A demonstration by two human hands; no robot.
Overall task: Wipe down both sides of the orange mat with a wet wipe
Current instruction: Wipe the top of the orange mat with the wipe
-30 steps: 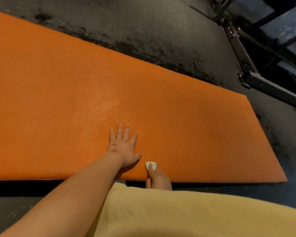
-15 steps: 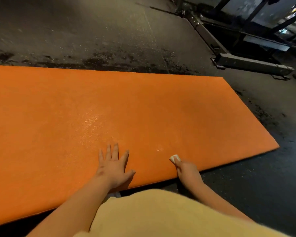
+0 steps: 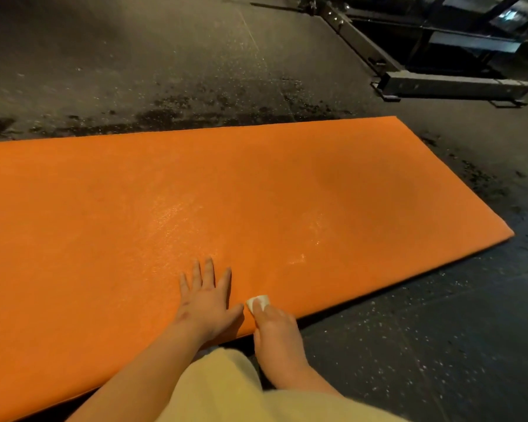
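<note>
Open orange mat (image 3: 256,193) stretching left and ahead, dark floor (image 3: 424,330) to the right, metal frame (image 3: 451,85) far right.

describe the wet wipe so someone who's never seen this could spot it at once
A large orange mat lies flat on the dark floor. At its near edge the left hand lies flat with spread fingers, and the right hand beside it holds the wet wipe at its fingertips. It is the only white thing on the mat, a small wad.

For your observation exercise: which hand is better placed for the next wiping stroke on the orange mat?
The right hand: its fingers hold the wet wipe against the mat; the left hand lies flat, empty, bracing it.
</note>
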